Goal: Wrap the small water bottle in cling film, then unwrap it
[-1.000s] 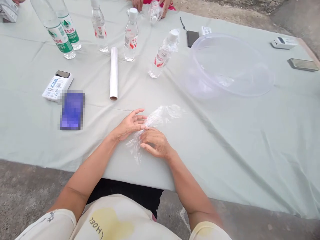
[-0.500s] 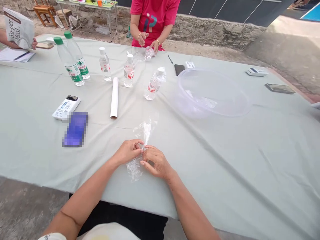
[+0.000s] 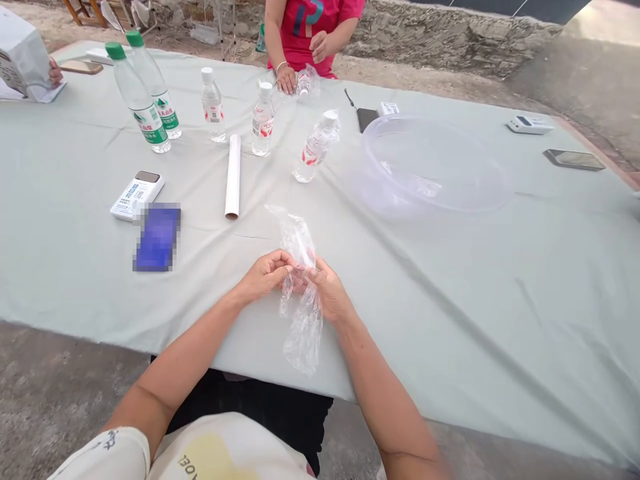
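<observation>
While film [image 3: 304, 340] in grip of left hand [image 3: 263, 277] and right hand [image 3: 333, 293], crumpled plastic [image 3: 425, 187] inside basin [image 3: 385, 193]

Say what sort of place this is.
Probably an outdoor yard: a rough stone wall runs beyond the cloth-covered table, and bare, grey ground shows below its near edge.

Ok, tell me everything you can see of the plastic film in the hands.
The plastic film is thin, clear and shiny, crumpled into a loose, creased strip. The left hand and the right hand hold its bunched middle between them. One end spreads out beyond the hands; the other reaches toward the near edge of the tablecloth. Whether it rests on the tablecloth is hard to tell.
</observation>
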### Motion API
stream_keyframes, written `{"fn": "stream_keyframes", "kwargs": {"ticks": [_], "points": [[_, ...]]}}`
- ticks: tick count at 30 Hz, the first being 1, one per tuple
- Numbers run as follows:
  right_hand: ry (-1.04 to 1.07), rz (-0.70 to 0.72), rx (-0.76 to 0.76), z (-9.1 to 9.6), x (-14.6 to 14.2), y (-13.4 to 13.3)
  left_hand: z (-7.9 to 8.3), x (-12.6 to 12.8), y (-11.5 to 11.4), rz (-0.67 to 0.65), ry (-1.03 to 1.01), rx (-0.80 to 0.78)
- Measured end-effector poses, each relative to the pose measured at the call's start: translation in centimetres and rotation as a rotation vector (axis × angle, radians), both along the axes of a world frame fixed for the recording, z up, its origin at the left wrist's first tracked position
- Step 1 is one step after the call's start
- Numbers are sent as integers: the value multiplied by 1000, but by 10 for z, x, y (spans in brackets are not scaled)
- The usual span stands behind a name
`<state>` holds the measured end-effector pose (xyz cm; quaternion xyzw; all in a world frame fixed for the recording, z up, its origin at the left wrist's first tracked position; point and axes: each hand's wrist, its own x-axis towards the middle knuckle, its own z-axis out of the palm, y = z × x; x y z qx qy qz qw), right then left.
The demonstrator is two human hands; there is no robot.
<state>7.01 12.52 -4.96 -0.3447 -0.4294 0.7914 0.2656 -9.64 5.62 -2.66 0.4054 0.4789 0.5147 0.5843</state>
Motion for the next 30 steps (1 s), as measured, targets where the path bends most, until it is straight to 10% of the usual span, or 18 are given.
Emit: {"fn": "stream_keyframes", "kwargs": {"ticks": [22,26,30], "points": [[-43,-744,81,17,60,57,20,-47,-10,649,97,-175],[-32,-922,149,19,74,62,29,-58,-39,422,410,-347],[-215,-715,212,17,71,58,45,-66,-66,385,1055,-337]]}}
